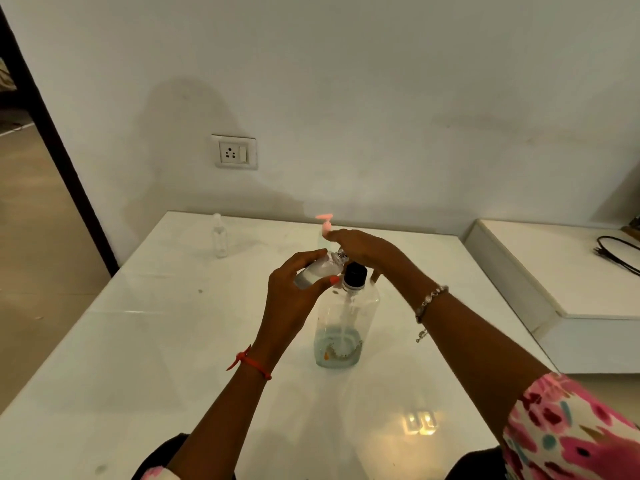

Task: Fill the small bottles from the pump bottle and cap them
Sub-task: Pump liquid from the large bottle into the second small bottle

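Observation:
A large clear pump bottle with a black collar stands at the middle of the white table; a little bluish liquid lies at its bottom. My right hand lies palm-down on the pump head and hides it. My left hand grips a small clear bottle, tilted, its mouth up against the pump under my right fingers. A second small clear bottle stands upright near the table's far left corner.
Behind my right hand a pale bottle with a pink pump top stands near the wall. A low white unit with a black cable sits to the right of the table. A dark door frame borders the left.

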